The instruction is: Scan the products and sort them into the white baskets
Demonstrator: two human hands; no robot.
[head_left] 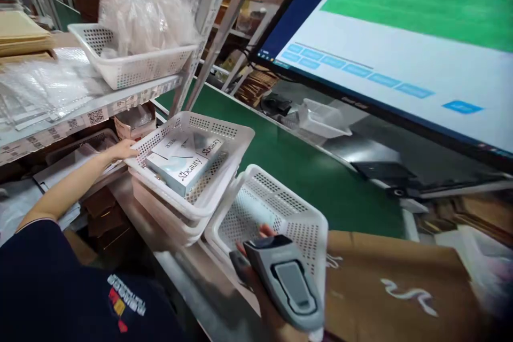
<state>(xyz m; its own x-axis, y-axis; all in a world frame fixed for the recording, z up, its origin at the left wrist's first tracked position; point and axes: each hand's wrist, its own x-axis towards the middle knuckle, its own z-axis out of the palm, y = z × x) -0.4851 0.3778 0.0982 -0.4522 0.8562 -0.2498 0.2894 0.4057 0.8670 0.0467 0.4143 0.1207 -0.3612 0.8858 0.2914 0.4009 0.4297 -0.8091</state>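
My left hand grips the left rim of a white perforated basket that sits on top of a stack of similar baskets. Inside it lie pale boxes printed "beauty". My right hand, mostly hidden, holds a grey handheld barcode scanner near the bottom of the view. Just behind the scanner an empty white basket leans tilted against the stack.
A shelf at left carries a white basket of clear plastic bags and bubble-wrap sheets. A large monitor fills the upper right above a green conveyor belt. A brown cardboard box lies at the lower right.
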